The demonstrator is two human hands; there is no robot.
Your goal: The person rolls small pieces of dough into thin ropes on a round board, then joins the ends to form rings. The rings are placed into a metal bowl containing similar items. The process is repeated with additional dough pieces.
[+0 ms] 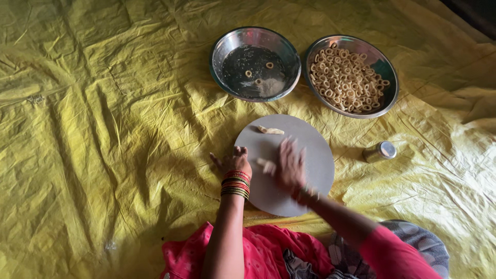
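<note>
- Now, from the head camera, the right hand is over the round grey board, blurred, palm down with fingers spread flat; a pale bit of dough peeks out at its left edge, just under the fingers; whether it is pinched or merely pressed, I cannot tell
- Left hand sits at the board's left rim, fingers curled loosely on the edge, bangles stacked on the wrist; nothing visibly gripped; the dough lies just to its right, between the two hands
- A second dough piece rests alone near the board's far edge, well apart from both hands
- Beyond the board, a steel bowl with a couple of rings and some flour; beside it a steel plate heaped with dough rings
- Small metal tin lies right of the board on the yellow sheet
</note>
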